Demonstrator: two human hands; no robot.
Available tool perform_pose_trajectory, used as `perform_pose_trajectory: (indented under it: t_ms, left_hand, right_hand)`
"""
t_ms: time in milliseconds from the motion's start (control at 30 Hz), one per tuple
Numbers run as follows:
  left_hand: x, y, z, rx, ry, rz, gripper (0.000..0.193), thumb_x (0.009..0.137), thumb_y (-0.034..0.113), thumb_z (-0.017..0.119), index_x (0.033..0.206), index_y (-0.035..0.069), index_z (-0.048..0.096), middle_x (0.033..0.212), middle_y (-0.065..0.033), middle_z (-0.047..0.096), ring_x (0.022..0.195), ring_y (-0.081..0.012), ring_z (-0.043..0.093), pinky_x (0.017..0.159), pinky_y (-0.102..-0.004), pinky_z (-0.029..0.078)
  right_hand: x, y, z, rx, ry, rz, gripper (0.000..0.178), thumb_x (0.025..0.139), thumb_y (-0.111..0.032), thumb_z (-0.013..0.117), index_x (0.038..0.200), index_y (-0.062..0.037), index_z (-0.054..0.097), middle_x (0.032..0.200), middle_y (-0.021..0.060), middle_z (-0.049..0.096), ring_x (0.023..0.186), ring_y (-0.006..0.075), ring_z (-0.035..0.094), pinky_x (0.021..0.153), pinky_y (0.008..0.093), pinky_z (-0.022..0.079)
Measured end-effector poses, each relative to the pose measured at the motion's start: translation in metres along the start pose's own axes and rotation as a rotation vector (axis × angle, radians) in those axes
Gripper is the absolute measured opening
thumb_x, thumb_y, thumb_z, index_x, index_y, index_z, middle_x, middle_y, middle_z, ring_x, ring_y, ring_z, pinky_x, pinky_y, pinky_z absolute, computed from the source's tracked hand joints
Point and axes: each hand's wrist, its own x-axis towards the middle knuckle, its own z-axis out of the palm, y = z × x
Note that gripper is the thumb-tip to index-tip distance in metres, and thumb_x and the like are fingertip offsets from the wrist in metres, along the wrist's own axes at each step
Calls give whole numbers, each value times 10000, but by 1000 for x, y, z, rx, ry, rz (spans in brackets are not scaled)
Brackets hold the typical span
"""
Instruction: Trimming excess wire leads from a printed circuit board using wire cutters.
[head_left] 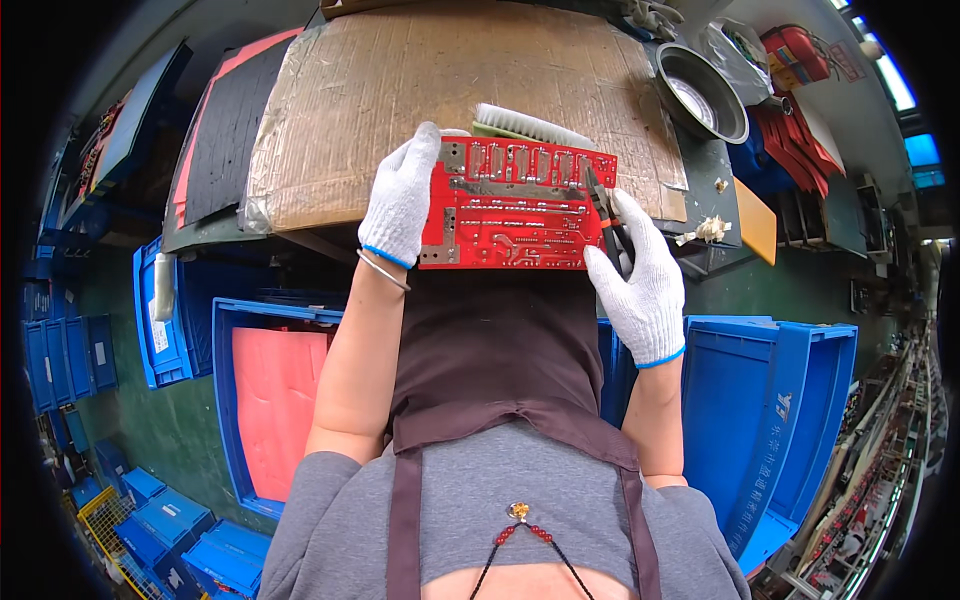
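Workshop with green floor (165, 425), dark worktable (708, 170) on far side, brown cardboard (450, 70) laid over most of it. Wearing white knit gloves (388, 228) with blue cuffs on both hands. Left hand (402, 200): clamped on left end of red circuit board (515, 213), some fingers hidden behind. Right hand (642, 285): wrapped around handles of dark pliers (607, 222) with orange-red on the grips, jaws pointing far and slightly left, over right end of board; can't tell jaw opening or whether touching. Holding board up at near edge of worktable, face with pale soldered rows and bare metal strips turned up. Just beyond board: white-bristled brush (535, 123), partly covered by board. Far right: round metal bowl (742, 125) on worktable corner; nearer than bowl, pale crumpled scrap (712, 230) and orange-yellow panel (757, 222). Near left, below worktable: blue crate (222, 395) with pink sheet (280, 400) inside. Near right: second blue crate (730, 400), on other side of dark apron (500, 340)
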Motion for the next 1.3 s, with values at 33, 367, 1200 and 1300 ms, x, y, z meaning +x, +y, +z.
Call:
perform_pose_trajectory:
  t_ms: [33,367,1200,1300]
  left_hand:
    - [0,0,0,1,-4,-1,533,1126,461,527,1275,-16,714,1078,-139,788,908,-191,788,762,-321,661]
    - [1,-5,-2,30,0,33,544,1122,486,520,1265,2,725,1066,-132,786,908,-174,783,769,-322,652]
    - [-5,2,4,-49,9,-7,534,1131,468,526,1224,-12,741,1011,-106,788,859,-151,766,754,-287,627]
    - [-3,2,4,-47,-9,14,535,1131,471,523,1225,-9,742,1014,-106,789,869,-152,768,760,-288,626]
  right_hand:
    - [0,1,1,-64,3,-52,650,929,-210,792,1518,-43,572,1319,197,698,1128,264,717,962,372,580]
    - [-2,-25,17,-392,-57,-153,565,893,-210,798,1433,-137,648,1048,141,702,881,302,716,824,407,584]
    - [-19,-9,12,-494,42,-152,554,884,-267,797,1406,-156,646,1003,125,659,905,321,708,780,437,587]
    - [-20,-11,14,-526,55,-134,571,877,-293,797,1406,-148,637,976,126,626,902,311,688,766,439,579]
